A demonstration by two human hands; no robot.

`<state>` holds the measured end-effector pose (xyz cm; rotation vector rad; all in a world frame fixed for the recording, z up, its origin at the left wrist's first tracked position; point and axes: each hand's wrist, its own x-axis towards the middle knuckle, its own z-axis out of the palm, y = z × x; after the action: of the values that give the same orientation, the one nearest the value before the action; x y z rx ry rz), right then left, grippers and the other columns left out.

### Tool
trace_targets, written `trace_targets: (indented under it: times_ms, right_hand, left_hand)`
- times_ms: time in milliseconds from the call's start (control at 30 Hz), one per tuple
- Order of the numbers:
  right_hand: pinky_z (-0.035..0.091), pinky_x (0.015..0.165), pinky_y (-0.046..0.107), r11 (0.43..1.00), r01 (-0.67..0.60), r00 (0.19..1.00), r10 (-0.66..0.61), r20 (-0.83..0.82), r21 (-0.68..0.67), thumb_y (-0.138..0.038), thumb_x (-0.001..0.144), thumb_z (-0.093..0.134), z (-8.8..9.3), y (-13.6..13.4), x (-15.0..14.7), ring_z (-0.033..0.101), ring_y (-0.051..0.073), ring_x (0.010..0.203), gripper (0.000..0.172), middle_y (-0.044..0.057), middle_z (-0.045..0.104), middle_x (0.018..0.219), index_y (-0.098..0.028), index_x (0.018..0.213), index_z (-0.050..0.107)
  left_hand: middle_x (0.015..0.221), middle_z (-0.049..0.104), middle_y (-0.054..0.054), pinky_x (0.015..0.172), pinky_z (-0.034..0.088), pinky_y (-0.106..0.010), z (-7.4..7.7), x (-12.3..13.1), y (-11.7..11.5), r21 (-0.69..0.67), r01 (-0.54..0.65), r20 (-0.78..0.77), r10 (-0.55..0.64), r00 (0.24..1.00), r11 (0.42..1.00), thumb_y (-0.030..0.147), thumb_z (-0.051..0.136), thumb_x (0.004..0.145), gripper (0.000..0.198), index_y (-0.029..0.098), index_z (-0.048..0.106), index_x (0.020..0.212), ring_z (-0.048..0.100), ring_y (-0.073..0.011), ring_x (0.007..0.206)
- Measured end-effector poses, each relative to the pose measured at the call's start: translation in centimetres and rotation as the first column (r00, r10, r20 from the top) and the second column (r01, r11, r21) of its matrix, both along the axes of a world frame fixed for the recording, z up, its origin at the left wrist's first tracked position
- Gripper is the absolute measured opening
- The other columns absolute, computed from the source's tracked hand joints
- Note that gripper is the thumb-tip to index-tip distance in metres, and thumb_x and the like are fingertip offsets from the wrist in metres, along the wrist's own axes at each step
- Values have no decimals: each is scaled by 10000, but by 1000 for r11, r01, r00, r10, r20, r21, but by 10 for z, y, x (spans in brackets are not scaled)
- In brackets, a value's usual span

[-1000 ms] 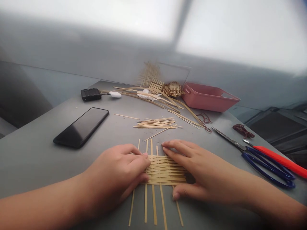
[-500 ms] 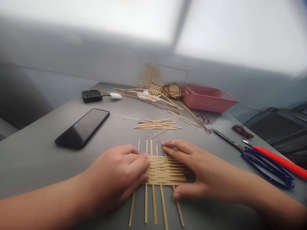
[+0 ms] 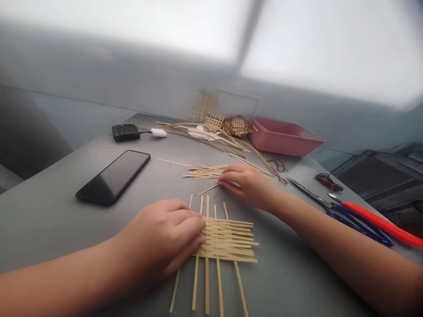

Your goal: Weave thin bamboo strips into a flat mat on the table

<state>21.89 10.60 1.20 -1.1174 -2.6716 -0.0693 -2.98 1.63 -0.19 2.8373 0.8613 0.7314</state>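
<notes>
A small woven mat of pale bamboo strips (image 3: 228, 240) lies flat on the table, with long strip ends sticking out toward me and away from me. My left hand (image 3: 172, 237) grips its left edge, fingers closed over the weave and hiding that side. Farther off, my right hand (image 3: 246, 182) is at the pile of thin bamboo strips (image 3: 205, 172). Its fingertips are closed at a single loose bamboo strip (image 3: 208, 189) that slants out from the pile; the hand covers the strip's far end.
A black phone (image 3: 114, 178) lies to the left, near a black power bank (image 3: 125, 132) and a white plug (image 3: 159, 132). Scissors (image 3: 343, 215), a red-handled tool (image 3: 380, 220) and brown cord (image 3: 328, 181) lie right. Behind are a pink basket (image 3: 284, 138) and woven pieces (image 3: 238, 125).
My right hand has left the right side of the mat and moved away from me to the strip pile. My left hand stays on the mat, which has shifted slightly.
</notes>
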Motion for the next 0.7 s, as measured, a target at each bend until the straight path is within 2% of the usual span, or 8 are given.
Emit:
trace_targets:
  times_ms: [133, 267, 400, 500, 600, 700]
  right_hand:
    - [405, 680, 292, 999, -20, 990, 24, 139, -30, -89, 843, 551, 11, 23, -33, 621, 204, 783, 239, 97, 718, 838, -162, 679, 709]
    - [345, 606, 282, 998, 11, 986, -1, 164, -62, -68, 743, 575, 18, 36, -45, 604, 193, 711, 203, 80, 700, 745, -164, 602, 684]
    - [382, 648, 275, 992, 46, 998, -40, 53, -115, -118, 747, 585, 20, 41, -34, 608, 185, 739, 145, 57, 716, 803, -174, 739, 718]
    - [431, 683, 268, 979, 58, 995, -73, -67, -196, -171, 780, 587, 21, 43, -23, 614, 161, 720, 135, 33, 721, 801, -176, 823, 715]
    - [466, 685, 266, 951, 35, 982, -89, -164, -307, -265, 821, 584, 21, 44, -17, 631, 154, 723, 158, 26, 728, 809, -180, 863, 711]
    - [488, 702, 276, 914, -3, 964, -106, -244, -407, -358, 836, 586, 20, 43, -17, 647, 161, 760, 219, 31, 729, 830, -177, 892, 696]
  left_hand:
    - [791, 684, -42, 757, 499, -320, -1, -1, 0, -3, 8, -40, -8, 999, 1000, 221, 386, 1002, 259, 202, 638, 946, 623, -214, 800]
    - [794, 673, -42, 727, 491, -325, -2, -5, -1, -19, -55, -47, 54, 997, 998, 237, 372, 999, 265, 208, 633, 966, 612, -221, 792]
    - [833, 684, -46, 760, 503, -338, 1, -7, -1, -51, -140, -63, 136, 989, 989, 258, 405, 988, 235, 217, 636, 1003, 625, -239, 858]
    - [1015, 695, -78, 808, 524, -373, 4, -8, 0, -84, -201, -96, 193, 976, 976, 271, 459, 964, 230, 208, 622, 1113, 631, -265, 951]
    - [1285, 592, -151, 861, 531, -441, 6, -7, -1, -134, -292, -141, 273, 952, 947, 298, 506, 936, 370, 167, 546, 1279, 604, -316, 1079]
    - [1263, 573, -198, 892, 508, -522, 8, -6, -2, -203, -369, -226, 324, 919, 907, 367, 507, 934, 459, 116, 510, 1318, 567, -372, 1124]
